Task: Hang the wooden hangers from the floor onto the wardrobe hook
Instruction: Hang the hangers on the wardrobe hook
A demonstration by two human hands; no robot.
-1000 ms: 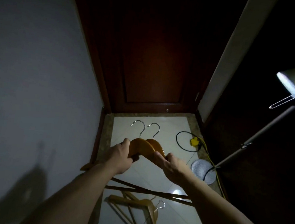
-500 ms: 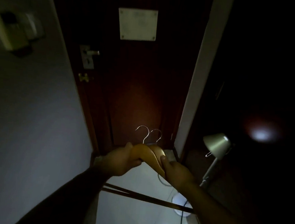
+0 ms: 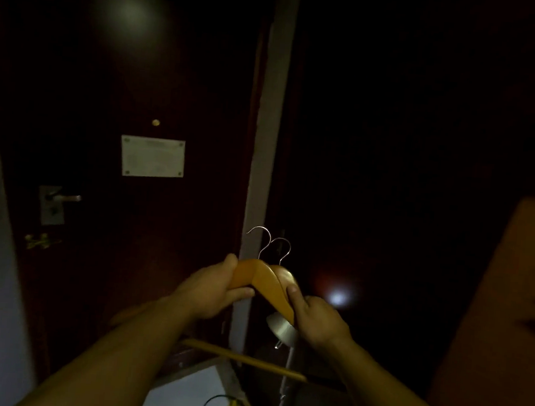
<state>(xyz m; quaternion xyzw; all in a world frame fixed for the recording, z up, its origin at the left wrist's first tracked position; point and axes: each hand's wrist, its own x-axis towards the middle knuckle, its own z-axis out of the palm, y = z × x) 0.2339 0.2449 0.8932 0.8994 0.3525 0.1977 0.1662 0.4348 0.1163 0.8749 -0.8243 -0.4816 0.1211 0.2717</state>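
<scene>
Two wooden hangers (image 3: 265, 278) are held together in the air, metal hooks (image 3: 264, 241) pointing up. The left hand (image 3: 211, 291) grips one end, the right hand (image 3: 318, 319) grips the other. The wardrobe hook is not visible in this darkness, so the hooks may miss it, or one hanger may slip out and fall on the lamp (image 3: 281, 330) below.

Left hand (image 3: 211, 289): curled round the left arm of two pale-brown wooden hangers (image 3: 262, 274), gripping from above and below.
Right hand (image 3: 319, 319): grips their right arm, one fingertip pressed on the wood.
Forearms: bare, both stretched forward, converging.
</scene>
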